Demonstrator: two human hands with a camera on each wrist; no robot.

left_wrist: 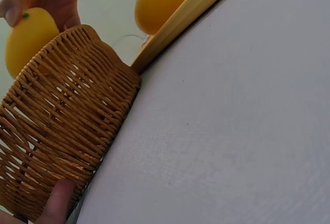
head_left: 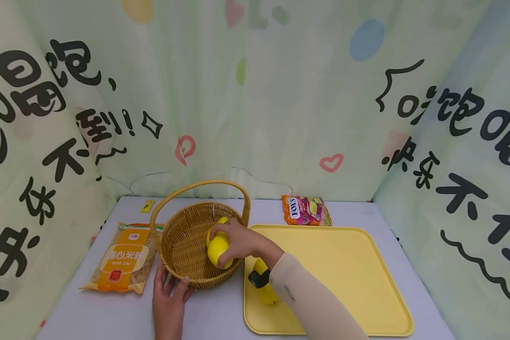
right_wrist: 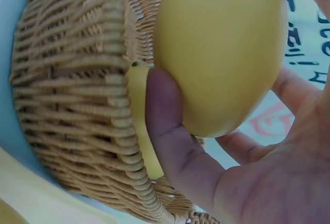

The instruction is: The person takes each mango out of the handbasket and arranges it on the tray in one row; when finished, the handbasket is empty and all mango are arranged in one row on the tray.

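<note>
A wicker basket (head_left: 187, 245) with a tall handle stands left of centre on the table. My left hand (head_left: 168, 293) holds its near left side low down, thumb against the weave (left_wrist: 67, 110). Above the basket's right inner side, my right hand (head_left: 238, 243) grips a yellow mango (head_left: 218, 250) between thumb and fingers. The right wrist view shows this mango (right_wrist: 221, 53) close up, with another yellow fruit (right_wrist: 139, 115) partly hidden behind the basket rim. One more mango (head_left: 268, 295) lies on the yellow tray (head_left: 331, 274), partly covered by my right wrist and its black camera.
An orange-labelled bag of dry noodles (head_left: 125, 259) lies left of the basket. A small yellow packet (head_left: 147, 206) is at the back left. Behind the tray sits a FOX'S candy bag (head_left: 307, 210). Printed curtains (head_left: 280, 118) enclose the table's back and sides.
</note>
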